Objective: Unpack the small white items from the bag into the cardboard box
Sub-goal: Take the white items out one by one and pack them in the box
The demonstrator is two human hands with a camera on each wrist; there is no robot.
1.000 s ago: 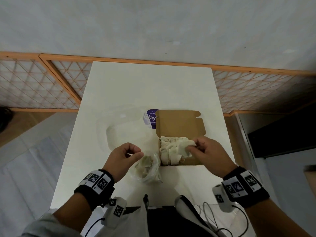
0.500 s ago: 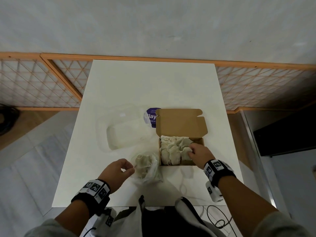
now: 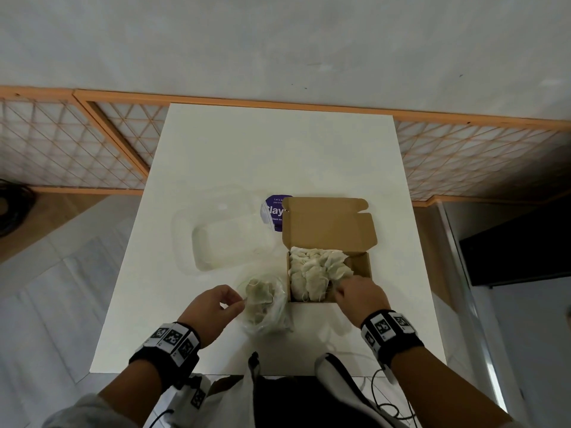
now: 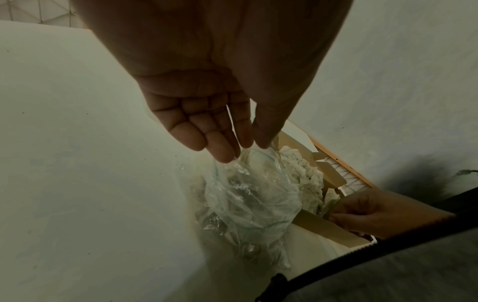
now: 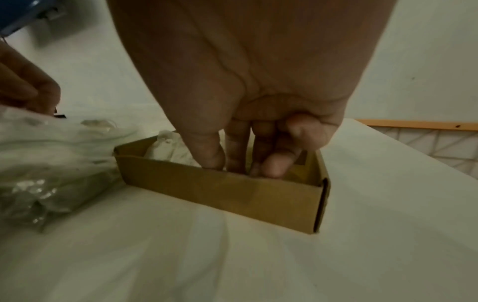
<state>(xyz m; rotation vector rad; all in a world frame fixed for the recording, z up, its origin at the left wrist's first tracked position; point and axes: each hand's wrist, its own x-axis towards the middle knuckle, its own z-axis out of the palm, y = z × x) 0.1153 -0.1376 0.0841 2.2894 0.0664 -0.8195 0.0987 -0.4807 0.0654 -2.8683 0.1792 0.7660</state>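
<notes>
Left hand (image 3: 213, 310) is pinching my bag's (image 3: 264, 304) rim; right hand (image 3: 360, 296), fingers curled, is pinching white items (image 3: 318, 273) in the box (image 3: 360, 267) beside a clear tray (image 3: 222, 239).

The purple label (image 3: 273, 211) behind the box reads partly "lay".

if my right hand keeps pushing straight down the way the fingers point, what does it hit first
Probably the small white items packed in the cardboard box: the right hand has its fingers pointing down inside the near wall. Whether they already touch is hidden.
</notes>
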